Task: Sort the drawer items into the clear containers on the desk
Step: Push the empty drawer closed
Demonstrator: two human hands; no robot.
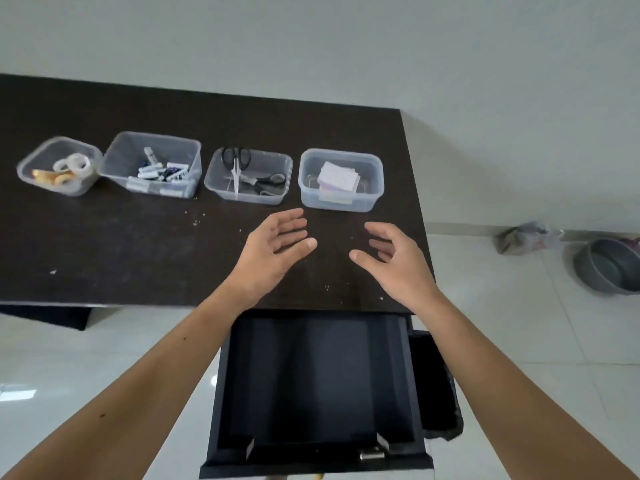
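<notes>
Desk point(104, 244) is the anchor; everything below is placed relative to it

Drawer point(318, 386) hangs pulled out from under the desk's near right edge, wide open so I can see straight down to its floor. I see nothing lying on that floor, so my read is the sort is finished, or very close; the corners are dark, can't fully rule out something small

Four clear containers sit in a row toward the desk's back edge, one category each, which is why they're spaced side by side within reach:
- pen tub point(152, 164), second from the desk's left end, pens and markers piled loose
- scissors tub point(247, 174), third along, two pairs laid flat
- notes tub point(341, 180), nearest the desk's right edge, a stack of paper pads inside
- tape tub point(59, 166), at the left end, touching the pen tub, rolls of tape

My left hand point(273, 251) and right hand point(388, 258) hover above the desk's near right part, just in front of the scissors and notes tubs, palms facing each other, fingers spread and loosely bent, nothing in either. Probably between moves: drawer looks done, hands free

Crumbs and small specks scattered over the desk surface, not task items

Likely next: push the drawer shut, both hands available for it
</notes>
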